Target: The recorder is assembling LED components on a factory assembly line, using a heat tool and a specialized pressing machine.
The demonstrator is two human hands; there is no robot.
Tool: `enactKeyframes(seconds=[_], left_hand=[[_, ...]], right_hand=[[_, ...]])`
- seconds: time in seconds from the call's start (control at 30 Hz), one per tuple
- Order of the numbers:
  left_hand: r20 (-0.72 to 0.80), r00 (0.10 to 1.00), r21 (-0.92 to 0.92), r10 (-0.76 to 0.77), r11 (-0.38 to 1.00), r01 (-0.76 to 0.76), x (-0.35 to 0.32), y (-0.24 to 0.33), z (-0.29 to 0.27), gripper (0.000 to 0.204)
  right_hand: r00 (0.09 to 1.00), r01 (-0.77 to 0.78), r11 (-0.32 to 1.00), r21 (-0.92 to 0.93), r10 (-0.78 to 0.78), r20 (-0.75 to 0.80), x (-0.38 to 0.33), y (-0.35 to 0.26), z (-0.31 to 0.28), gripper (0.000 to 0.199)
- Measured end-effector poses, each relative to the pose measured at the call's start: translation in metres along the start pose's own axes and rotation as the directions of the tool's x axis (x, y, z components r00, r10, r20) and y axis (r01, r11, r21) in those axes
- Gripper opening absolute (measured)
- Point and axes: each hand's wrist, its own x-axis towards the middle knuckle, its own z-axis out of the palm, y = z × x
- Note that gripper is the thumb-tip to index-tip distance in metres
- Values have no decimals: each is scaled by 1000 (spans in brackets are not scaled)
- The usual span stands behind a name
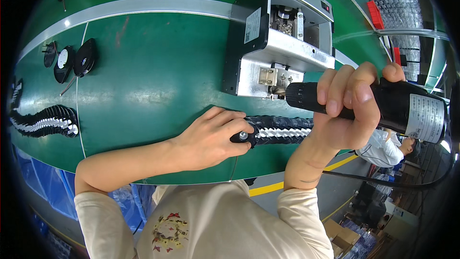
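My right hand [352, 98] is wrapped round a black electric screwdriver [306, 95], raised and tilted over the bench. The screwdriver's nose points left, at the front outlet of a silver-and-black screw feeder [282, 48]; whether the bit touches a screw cannot be made out. On the green bench, the closed fingers of my left hand [215, 136] grip a black plastic part with a round metal spot [243, 135]. That part lies at the left end of a long row of black parts with white pieces [285, 132], which runs right behind my right wrist.
Another curved row of black-and-white parts [45, 121] lies at the far left. Above it are several loose black parts with wires [85, 57]. A metal rail [158, 5] crosses behind. The screwdriver's cable [383, 180] hangs at right. A person [385, 151] sits beyond the bench.
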Motion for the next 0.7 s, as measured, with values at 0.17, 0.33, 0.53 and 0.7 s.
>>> enactKeyframes(seconds=[0.17, 0.33, 0.53, 0.7], left_hand=[[-17, 1000, -3, 9, 1000, -9, 0, 2, 0, 22], [-38, 999, 37, 35, 999, -33, -3, -2, 5, 20], [-37, 999, 28, 28, 999, -27, -5, -1, 5, 20], [-35, 999, 17, 19, 1000, -18, -4, 0, 3, 20]], right_hand=[[998, 13, 1000, 0, -13, 60, -1, -4, 0, 42], [1000, 22, 980, 196, -21, -7, -40, -13, -2, 50], [993, -47, 970, 239, 72, -97, -67, -17, 12, 47], [985, -82, 974, 212, 111, -131, -70, -15, 18, 50]])
